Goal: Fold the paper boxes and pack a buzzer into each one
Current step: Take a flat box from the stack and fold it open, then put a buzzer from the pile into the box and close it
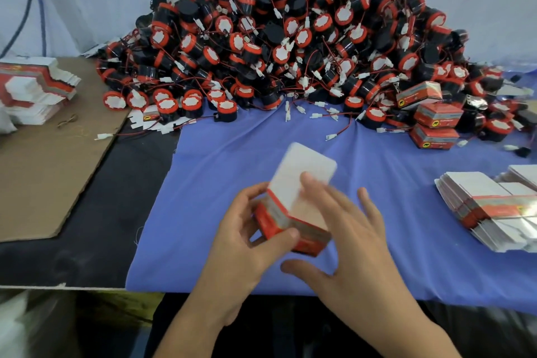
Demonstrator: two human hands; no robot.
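At the cloth's (232,154) front edge the left hand (247,229) grips a red box (268,221), white flap up. The right hand (351,227), fingers spread, touches the flap. Flat boxes (488,209) lie at the right edge. Farther back, packed boxes (434,125) bear a yellow emblem, print unreadable, beside buzzers (290,38) heaped at the far edge.

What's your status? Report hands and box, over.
Hands: left hand grips red-and-white paper box, right hand flat on its raised white flap. Box not closed. Pile of black-and-red buzzers behind, apart from hands.
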